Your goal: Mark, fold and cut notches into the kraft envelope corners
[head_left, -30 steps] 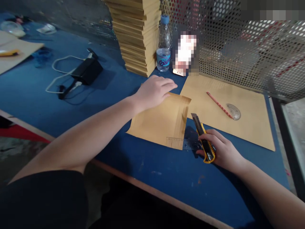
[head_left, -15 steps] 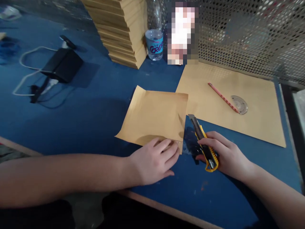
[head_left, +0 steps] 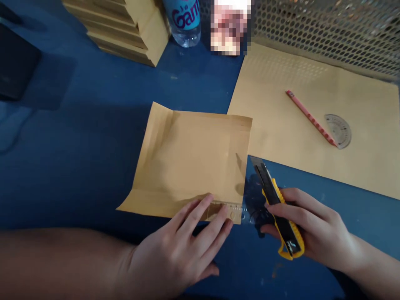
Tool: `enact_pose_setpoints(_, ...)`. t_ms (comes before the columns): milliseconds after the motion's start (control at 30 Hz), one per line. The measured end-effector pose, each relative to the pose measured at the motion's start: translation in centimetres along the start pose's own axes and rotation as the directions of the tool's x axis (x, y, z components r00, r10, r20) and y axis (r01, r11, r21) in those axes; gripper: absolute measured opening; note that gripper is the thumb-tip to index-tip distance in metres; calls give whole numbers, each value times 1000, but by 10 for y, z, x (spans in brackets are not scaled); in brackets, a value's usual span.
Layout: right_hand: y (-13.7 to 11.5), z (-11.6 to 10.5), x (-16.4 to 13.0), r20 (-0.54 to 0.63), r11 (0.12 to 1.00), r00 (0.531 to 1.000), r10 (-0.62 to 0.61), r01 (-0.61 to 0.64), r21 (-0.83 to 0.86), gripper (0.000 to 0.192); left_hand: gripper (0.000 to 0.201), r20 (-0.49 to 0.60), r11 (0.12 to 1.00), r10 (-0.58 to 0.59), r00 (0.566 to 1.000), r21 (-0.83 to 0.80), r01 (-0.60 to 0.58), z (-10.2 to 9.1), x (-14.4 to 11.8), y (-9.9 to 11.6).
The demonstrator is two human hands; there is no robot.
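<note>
"What's in the right hand [head_left: 318, 229]?"
"The cutter [head_left: 281, 216], fingers wrapped round the handle, blade tip just right of the paper [head_left: 193, 154]!"
"And the left hand [head_left: 176, 248]?"
"Fingers loosely spread, gripping nothing, tips over the clear ruler [head_left: 233, 213] on the paper's near edge."
"Paper's on the blue surface [head_left: 103, 154], then?"
"Yes, left side creased; pencil [head_left: 310, 117] beside the protractor [head_left: 339, 131] on the bigger sheet [head_left: 281, 133], off to the right."

A person's bare left forearm [head_left: 62, 262] stretches in from the lower left, the left grip [head_left: 178, 246] back upward, its fingers extended and slightly parted, thumb nearest the body. Opposite, the bare right forearm [head_left: 378, 258] angles in from the right, the right grip [head_left: 315, 229] closed, fingers bent, fingertips pointing left.
</note>
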State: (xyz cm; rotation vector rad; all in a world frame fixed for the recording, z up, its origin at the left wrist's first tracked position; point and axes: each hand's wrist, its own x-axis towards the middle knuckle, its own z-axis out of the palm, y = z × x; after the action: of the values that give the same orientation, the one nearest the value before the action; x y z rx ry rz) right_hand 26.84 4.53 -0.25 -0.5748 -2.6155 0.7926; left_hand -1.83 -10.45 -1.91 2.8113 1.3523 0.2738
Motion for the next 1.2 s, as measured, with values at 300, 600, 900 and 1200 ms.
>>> enact_pose_setpoints(300, 0, -1, 3, 6, 1000, 1000, -14, 14, 19, 28, 72, 41, 997, -70, 997, -13, 71, -2, 0, 4)
enact_pose_setpoints(600, 1, -1, -1, 11, 999, 1000, 5, -6, 38, 32, 66, 22, 998, -62, 998, -2, 62, -1, 0, 3)
enact_pose_setpoints(900, 3, 0, -1, 13, 999, 1000, 6, -6, 41, 32, 66, 25, 998, -68, 997, -9, 69, -1, 0, 5)
enact_pose_setpoints(1200, 2, 1, -1, 9, 996, 999, 32, -33, 77, 37, 68, 32, 998, -66, 997, 2, 66, -1, 1, 5)
